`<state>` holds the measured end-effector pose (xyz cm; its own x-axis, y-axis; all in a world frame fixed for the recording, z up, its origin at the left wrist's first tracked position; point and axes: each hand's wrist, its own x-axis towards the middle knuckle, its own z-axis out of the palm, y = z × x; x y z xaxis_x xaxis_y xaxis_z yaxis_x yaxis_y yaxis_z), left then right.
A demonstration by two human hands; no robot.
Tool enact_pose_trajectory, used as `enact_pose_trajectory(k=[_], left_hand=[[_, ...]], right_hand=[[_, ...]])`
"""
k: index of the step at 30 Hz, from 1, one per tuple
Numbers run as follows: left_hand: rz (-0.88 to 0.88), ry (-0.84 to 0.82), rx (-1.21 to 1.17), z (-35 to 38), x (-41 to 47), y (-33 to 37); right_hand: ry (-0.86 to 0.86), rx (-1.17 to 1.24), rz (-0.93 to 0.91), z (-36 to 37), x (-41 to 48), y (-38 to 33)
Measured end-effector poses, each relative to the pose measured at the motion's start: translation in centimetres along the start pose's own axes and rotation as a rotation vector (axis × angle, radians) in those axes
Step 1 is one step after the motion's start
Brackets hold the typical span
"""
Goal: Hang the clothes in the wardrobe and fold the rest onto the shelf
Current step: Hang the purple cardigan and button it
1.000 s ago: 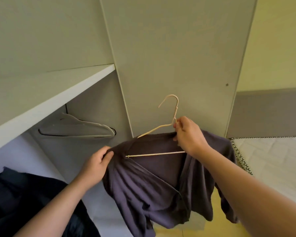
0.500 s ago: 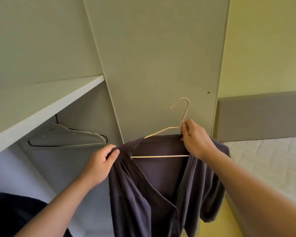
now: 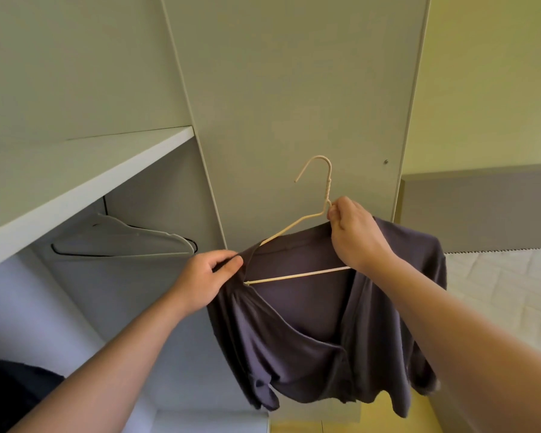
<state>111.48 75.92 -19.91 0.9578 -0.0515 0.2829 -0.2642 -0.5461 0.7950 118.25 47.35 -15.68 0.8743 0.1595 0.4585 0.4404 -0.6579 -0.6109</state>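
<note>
**Shirt held on a wire hanger in front of the wardrobe**

From the head camera, a cream wire hanger (image 3: 297, 275) is held up in the air in front of the pale wardrobe panel (image 3: 294, 89), its hook free and pointing up. A purple-grey shirt (image 3: 310, 332) is draped on this hanger. Its collar runs along the hanger's sloping arm, and its body and sleeves hang in loose folds below the hanger's bottom bar.

The right hand (image 3: 353, 235) has a narrow grip at the hanger's neck, just under the twisted wire, with fingers curled and pinching the wire. The top edge of the shirt lies right below that hand. The left hand (image 3: 205, 282) is at the hanger's left tip, its thumb and fingers pinching the shirt's shoulder fabric where the cloth meets the end of the bar.

To the left of the hanger and higher, a white shelf (image 3: 85, 182) juts out. Under the shelf, left of the hanger, a grey hanger (image 3: 122, 239) hangs inside the wardrobe. Far below and left of the cream hanger lies a dark garment (image 3: 10, 389). To the right of the hanger is a white quilted bed (image 3: 497, 292).
</note>
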Motion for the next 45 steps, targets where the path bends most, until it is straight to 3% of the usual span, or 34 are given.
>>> enact_pose_trajectory(k=[3,7,10,12,16,28,33,39,45], left_hand=[[-0.061,0.056,-0.199,0.0,0.0,0.5],[-0.142,0.16,-0.253,0.2,-0.6,-0.8],[-0.261,0.28,-0.044,1.3,-1.1,-2.7],[-0.296,0.45,0.102,2.4,-1.7,-3.1],[-0.152,0.697,0.352,4.1,-2.5,-3.2],[-0.322,0.649,0.339,4.8,-0.5,-1.8],[-0.283,0.667,0.24,5.3,-0.4,-1.5],[-0.266,0.673,0.428,4.9,0.1,-0.6],[-0.158,0.722,0.362,2.7,1.5,-0.5]], right_hand=[[0.039,0.026,0.03,-0.3,0.2,0.3],[0.068,0.069,0.066,-0.4,0.4,0.3],[0.085,0.085,0.075,-0.3,0.3,-0.1],[0.095,0.096,0.073,-0.2,0.4,-0.4],[0.114,0.107,0.072,-0.2,0.7,-0.8],[0.118,0.124,0.076,0.2,0.7,-1.6],[0.116,0.12,0.068,0.3,0.7,-1.9],[0.105,0.115,0.064,0.5,0.5,-2.3],[0.087,0.055,0.054,0.5,0.2,-2.4]])
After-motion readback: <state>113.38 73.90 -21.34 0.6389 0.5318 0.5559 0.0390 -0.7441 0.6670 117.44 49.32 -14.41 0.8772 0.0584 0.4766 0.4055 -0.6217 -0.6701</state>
